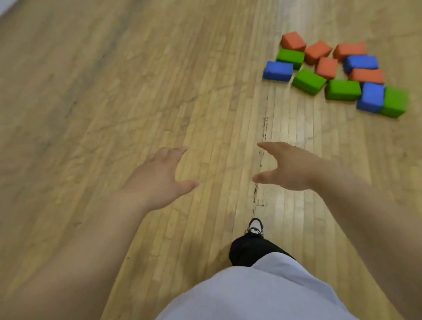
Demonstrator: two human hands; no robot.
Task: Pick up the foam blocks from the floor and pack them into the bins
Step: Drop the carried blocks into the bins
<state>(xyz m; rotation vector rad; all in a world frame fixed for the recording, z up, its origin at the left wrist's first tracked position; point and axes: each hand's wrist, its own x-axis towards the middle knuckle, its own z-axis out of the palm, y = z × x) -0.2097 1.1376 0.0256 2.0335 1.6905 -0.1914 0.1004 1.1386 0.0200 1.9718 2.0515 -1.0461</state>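
Ahead, the foam blocks [326, 67] lie well beyond the right hand [291, 166] and left hand [157, 179], each grip released.

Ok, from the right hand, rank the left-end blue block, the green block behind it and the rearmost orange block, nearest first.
From the right hand, in the head view:
1. Blue block, left end of the pile.
2. Green block, just behind the blue one.
3. Orange block, back corner, farthest.

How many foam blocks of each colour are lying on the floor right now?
Orange foam blocks: 5
Green foam blocks: 4
Blue foam blocks: 3
Total: 12
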